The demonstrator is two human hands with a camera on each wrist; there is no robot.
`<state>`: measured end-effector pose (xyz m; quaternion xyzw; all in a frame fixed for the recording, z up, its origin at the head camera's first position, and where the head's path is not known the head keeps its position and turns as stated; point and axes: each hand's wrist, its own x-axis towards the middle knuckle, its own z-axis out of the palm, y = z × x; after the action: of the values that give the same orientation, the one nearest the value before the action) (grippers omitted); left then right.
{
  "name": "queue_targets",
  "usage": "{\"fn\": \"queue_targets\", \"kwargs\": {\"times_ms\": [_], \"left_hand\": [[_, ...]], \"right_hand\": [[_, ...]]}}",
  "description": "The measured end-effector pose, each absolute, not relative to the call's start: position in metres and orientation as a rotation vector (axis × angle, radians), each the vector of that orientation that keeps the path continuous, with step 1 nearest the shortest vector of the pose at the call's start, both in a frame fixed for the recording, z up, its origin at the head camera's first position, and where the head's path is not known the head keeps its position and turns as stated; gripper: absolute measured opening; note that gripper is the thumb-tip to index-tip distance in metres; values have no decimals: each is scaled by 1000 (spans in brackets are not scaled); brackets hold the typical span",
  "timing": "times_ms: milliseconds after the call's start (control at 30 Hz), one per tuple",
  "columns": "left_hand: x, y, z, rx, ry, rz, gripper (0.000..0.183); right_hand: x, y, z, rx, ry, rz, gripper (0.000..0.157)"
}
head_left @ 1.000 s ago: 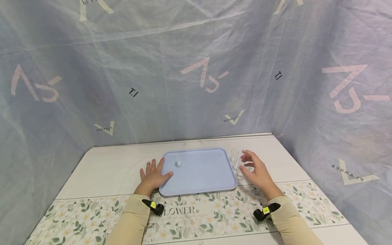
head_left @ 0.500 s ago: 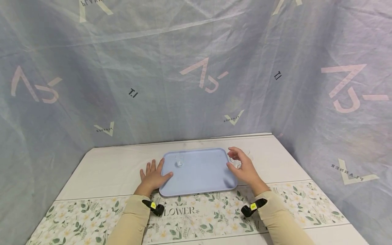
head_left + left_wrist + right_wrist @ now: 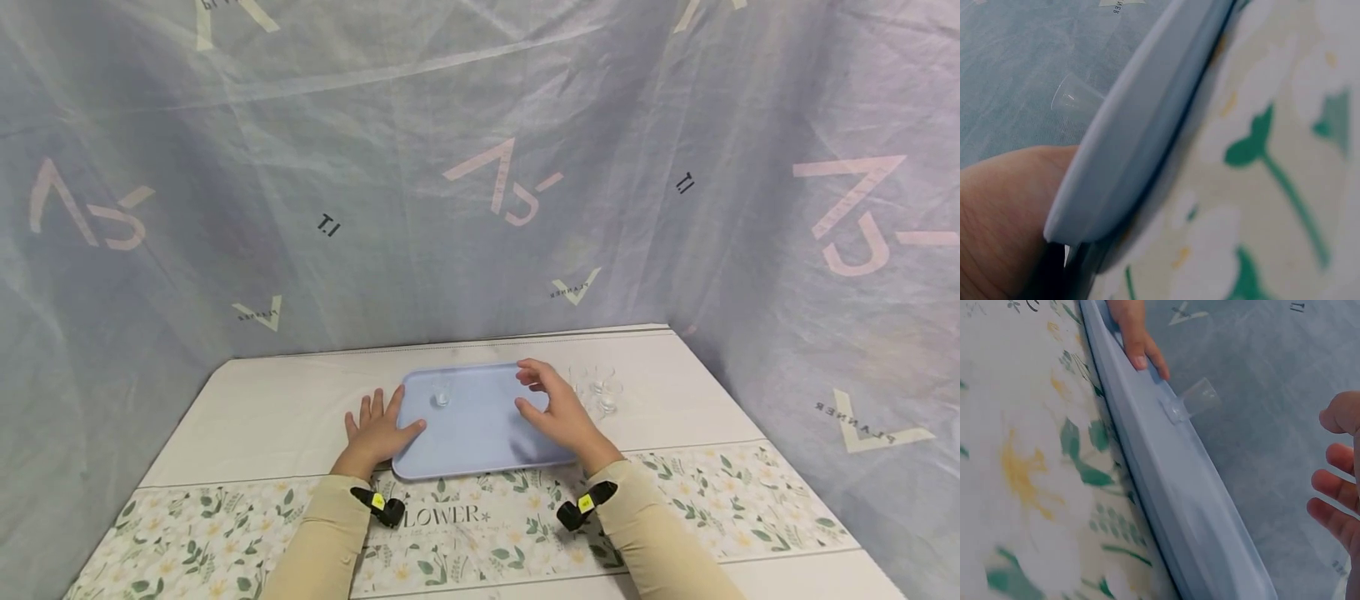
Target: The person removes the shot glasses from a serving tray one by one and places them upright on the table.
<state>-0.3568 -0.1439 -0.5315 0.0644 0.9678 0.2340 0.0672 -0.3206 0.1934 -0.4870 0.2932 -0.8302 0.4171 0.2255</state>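
In the head view my left hand (image 3: 378,433) lies with fingers spread at the left edge of a pale blue tray (image 3: 480,446), its thumb over the rim. Near the tray's back left corner stands one small clear shot glass (image 3: 442,396), which also shows in the left wrist view as a clear glass (image 3: 1075,97) beyond the rim. Over the right part of the tray hovers my right hand (image 3: 558,412), fingers loosely curved and apart from the thumb. The right wrist view shows that same hand (image 3: 1341,469) with nothing visible between thumb and fingers.
Several more clear shot glasses (image 3: 609,397) cluster on the white table to the right of the tray, partly hidden by my right hand. A floral strip (image 3: 457,533) runs along the front. Blue-grey fabric (image 3: 420,208) hangs behind and at both sides.
My right hand has moved left, from beside the cluster of glasses to over the tray's right part. The left hand and the glass on the tray have stayed in place.
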Motion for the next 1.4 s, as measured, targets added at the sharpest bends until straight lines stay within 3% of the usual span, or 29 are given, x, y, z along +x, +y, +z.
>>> {"fn": "queue_targets", "kwargs": {"times_ms": [367, 633, 1400], "left_hand": [[-348, -139, -516, 188, 2950, 668, 87], [-355, -142, -526, 176, 2926, 686, 90], [-349, -139, -522, 185, 2961, 671, 88]], "right_hand": [[-335, 166, -497, 813, -2261, 1377, 59], [-345, 140, -505, 772, -2280, 1615, 63], [-365, 83, -524, 585, -2444, 1652, 70]]}}
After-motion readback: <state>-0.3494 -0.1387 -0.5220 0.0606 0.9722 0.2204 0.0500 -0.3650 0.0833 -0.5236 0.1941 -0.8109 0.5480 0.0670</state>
